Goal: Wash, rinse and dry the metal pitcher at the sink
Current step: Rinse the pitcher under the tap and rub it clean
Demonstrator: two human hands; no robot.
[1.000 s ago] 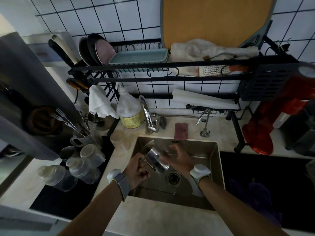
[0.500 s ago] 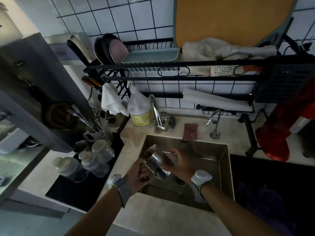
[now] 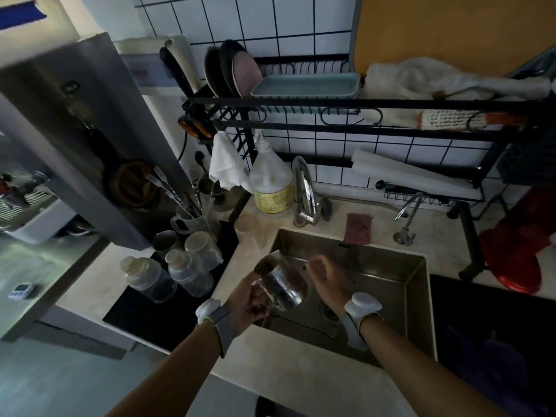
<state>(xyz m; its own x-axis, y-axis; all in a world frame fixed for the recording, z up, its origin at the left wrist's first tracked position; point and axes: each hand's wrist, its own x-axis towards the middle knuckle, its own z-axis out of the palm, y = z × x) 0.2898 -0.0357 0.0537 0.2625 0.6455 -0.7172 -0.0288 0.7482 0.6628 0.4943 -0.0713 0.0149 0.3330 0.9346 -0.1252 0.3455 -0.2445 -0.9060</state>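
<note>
Steel sink (image 3: 391,275) sunk in pale counter, tap (image 3: 302,188) at back left corner. Metal pitcher (image 3: 282,282) tilted, held over sink's left edge. Left hand (image 3: 246,305) fingers closed around pitcher handle. Right hand (image 3: 328,278) just beside pitcher body, fingers spread loose, gripping nothing; contact unclear.

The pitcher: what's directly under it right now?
Under the pitcher, held by the left hand, lies the sink basin's left edge and floor. The drain shows just right of it; the floor directly beneath is hidden.
</note>
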